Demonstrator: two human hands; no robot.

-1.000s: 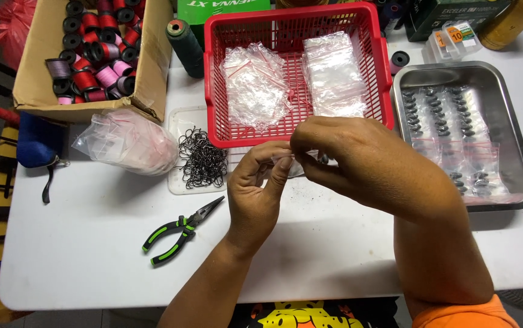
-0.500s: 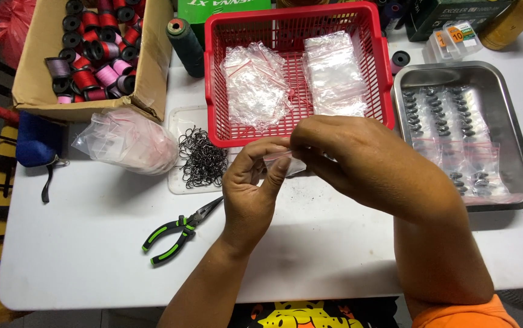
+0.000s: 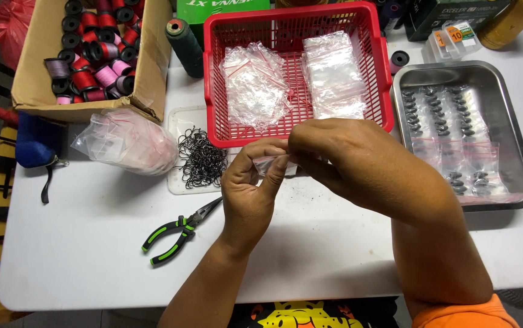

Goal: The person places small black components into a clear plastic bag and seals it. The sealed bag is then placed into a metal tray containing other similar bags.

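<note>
While both forearms rise from the table's near edge, the left hand (image 3: 250,188) and right hand (image 3: 340,155) meet mid-table, fingertips pinched shut on a small clear zip bag (image 3: 271,163) held just above the surface. Green-handled pliers (image 3: 179,232) lie to the left, toward the near edge. Beyond the hands sit a heap of dark hooks (image 3: 200,159), a red basket (image 3: 216,121) of bags, and a steel tray (image 3: 516,140) toward the right edge.
</note>
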